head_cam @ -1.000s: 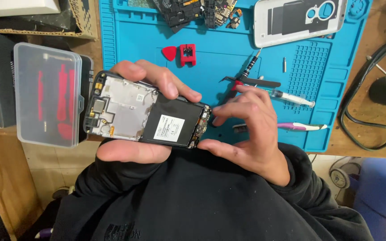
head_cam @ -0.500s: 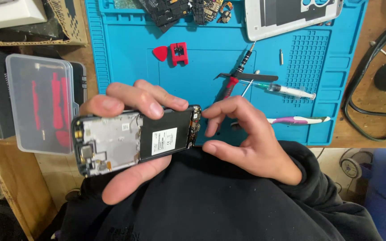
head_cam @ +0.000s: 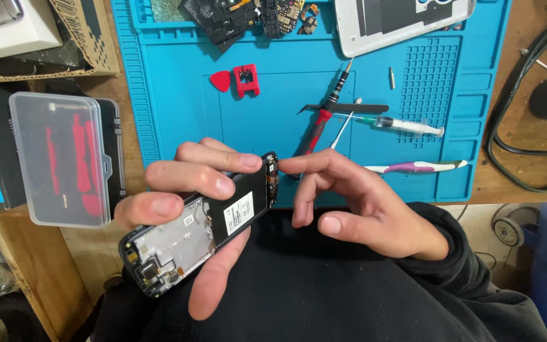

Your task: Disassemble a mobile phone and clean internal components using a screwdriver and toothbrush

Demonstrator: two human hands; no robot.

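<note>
The left hand grips an opened phone with its back cover off, held tilted over the person's lap, just below the near edge of the blue mat. The fingers curl over the top edge of the phone and the thumb lies underneath along its lower side, so the phone is clamped between them. The inside of the phone faces up: a black battery with a white label sits toward the upper right end, and a bare silver frame toward the lower left.

The right hand is beside the phone's upper right end. Its index finger stretches out and touches that end at the small exposed board; the other fingers are loosely bent and apart, holding nothing.

On the mat lie a red-handled screwdriver, black tweezers, a syringe, a toothbrush, a red pick and a white phone cover. A clear plastic case with red tools sits left of the mat.
</note>
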